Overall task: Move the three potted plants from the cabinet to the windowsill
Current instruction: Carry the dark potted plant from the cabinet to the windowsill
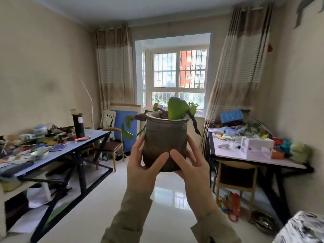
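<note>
I hold a brown textured pot with a green-leaved plant up in front of me, in the middle of the room. My left hand wraps its left side and my right hand its right side, fingers meeting at the front near the base. Some of the plant's leaves hang withered over the rim. The windowsill lies straight ahead at the far end of the room, under the barred window. Another small green plant and small coloured items show on the sill behind the pot. The cabinet is out of view.
A cluttered blue-topped table stands on the left, with a chair behind it. A white table with boxes and toys stands on the right, a stool under it. Shiny tiled floor runs between them to the window. Curtains hang at both sides.
</note>
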